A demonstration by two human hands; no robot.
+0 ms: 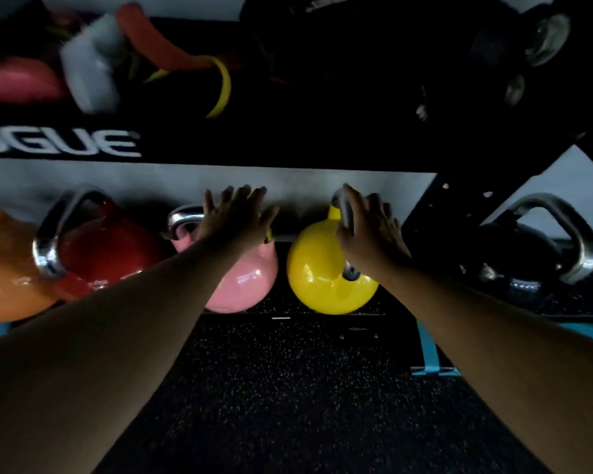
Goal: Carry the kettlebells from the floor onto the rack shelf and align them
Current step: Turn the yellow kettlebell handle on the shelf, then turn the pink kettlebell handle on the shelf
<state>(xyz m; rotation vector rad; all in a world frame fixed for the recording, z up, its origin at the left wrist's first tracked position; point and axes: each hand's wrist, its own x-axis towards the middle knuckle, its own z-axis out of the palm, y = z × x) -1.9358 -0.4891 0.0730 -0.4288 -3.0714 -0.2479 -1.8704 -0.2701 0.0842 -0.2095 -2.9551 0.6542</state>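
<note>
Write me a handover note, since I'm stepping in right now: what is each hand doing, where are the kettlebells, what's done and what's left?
Left hand: open, fingers spread over the pink kettlebell handle, not gripping.
Right hand: on the yellow kettlebell handle; a closed grip can't be confirmed.
Low rack shelf row, left to right: orange kettlebell, red kettlebell, pink, yellow.
Black kettlebell sits right of the rack upright.
Left: straighten pink and yellow; the black one probably still needs shelving.
</note>
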